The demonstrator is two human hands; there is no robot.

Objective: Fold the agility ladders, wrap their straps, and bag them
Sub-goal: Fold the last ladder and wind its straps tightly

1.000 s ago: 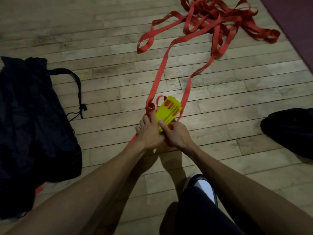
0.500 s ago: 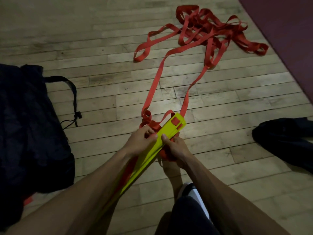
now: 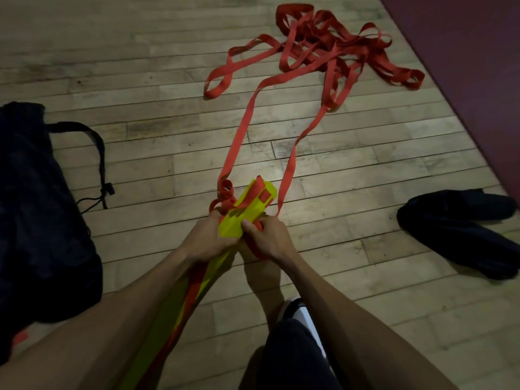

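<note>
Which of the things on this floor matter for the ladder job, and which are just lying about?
Job: yellow rungs, held in both hands (left, right); red straps; black bag.
Lying about: dark cloth; maroon mat.

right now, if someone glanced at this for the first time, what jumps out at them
The bright yellow rung stack at centre, gripped by the left hand and the right hand. From it, red straps trail away to a tangled heap on the wooden floor at upper right. A dark bag lies at left.
</note>
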